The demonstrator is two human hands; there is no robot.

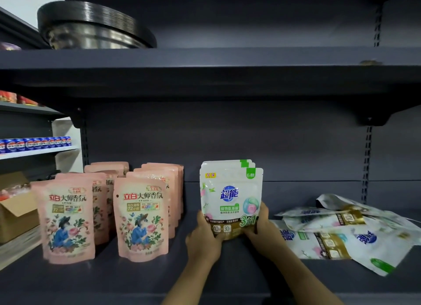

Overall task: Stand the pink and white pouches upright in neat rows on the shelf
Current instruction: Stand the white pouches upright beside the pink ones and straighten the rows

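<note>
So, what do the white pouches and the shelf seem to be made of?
The white pouches: probably thin plastic film, glossy, since the loose ones lie crumpled and catch light. The shelf: likely painted metal, matte dark grey, with slotted uprights behind it.

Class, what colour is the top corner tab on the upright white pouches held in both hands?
Green, on the white pouches; clearest in the head view.

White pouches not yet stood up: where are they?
Lying in a loose pile at the shelf's right end, just right of the right hand.
</note>
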